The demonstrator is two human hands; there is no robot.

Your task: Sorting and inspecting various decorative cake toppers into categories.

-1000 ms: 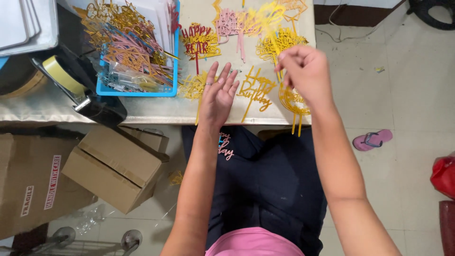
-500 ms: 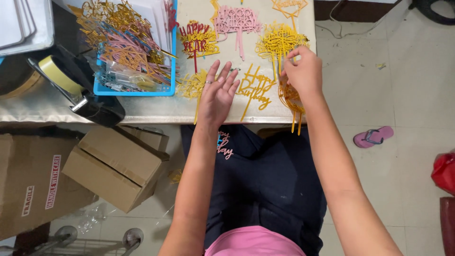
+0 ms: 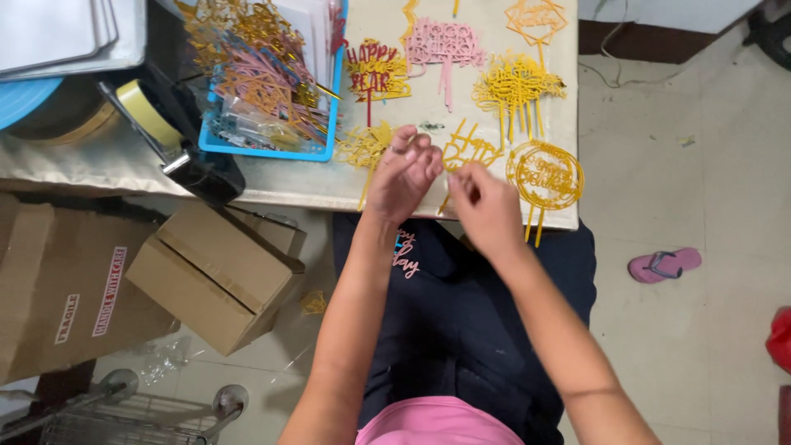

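The right hand [image 3: 486, 202] has drawn back to the tabletop's [image 3: 313, 185] near edge, meeting the left hand [image 3: 402, 171]; both pinch a gold script cake topper [image 3: 463, 151]; fingers narrow.

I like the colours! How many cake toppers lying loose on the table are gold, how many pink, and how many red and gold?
Gold toppers: 5, such as the round one
Pink topper: 1
Red-and-gold topper: 1
Total: 7
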